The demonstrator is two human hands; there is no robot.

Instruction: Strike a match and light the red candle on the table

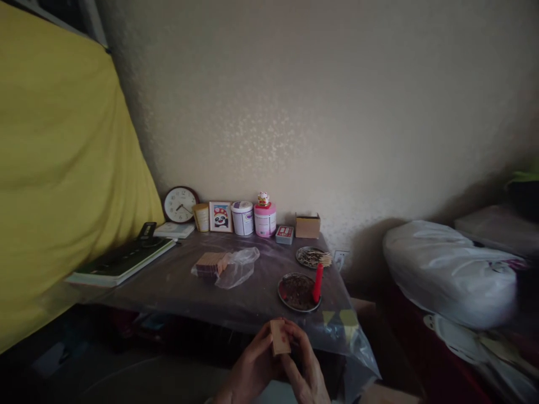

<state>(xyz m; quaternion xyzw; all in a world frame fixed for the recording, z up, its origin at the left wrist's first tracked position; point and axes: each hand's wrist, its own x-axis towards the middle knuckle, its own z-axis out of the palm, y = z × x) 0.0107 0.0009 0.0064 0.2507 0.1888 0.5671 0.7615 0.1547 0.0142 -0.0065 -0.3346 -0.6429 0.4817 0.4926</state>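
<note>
Yellow curtain (63,168), red candle (317,283), pink-lidded jar (265,219), tan box (279,337), speckled cream wall (315,112)

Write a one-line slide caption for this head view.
Both hands, left hand and right hand, hold a small box before a plastic-covered table with two dishes and a clock.

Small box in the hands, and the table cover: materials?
Small box, held between left hand and right hand: likely cardboard or thin wood, matte tan, flat faces, sharp edges. Table cover: clear plastic film, glossy, wrinkled, hanging off the corner.
</note>
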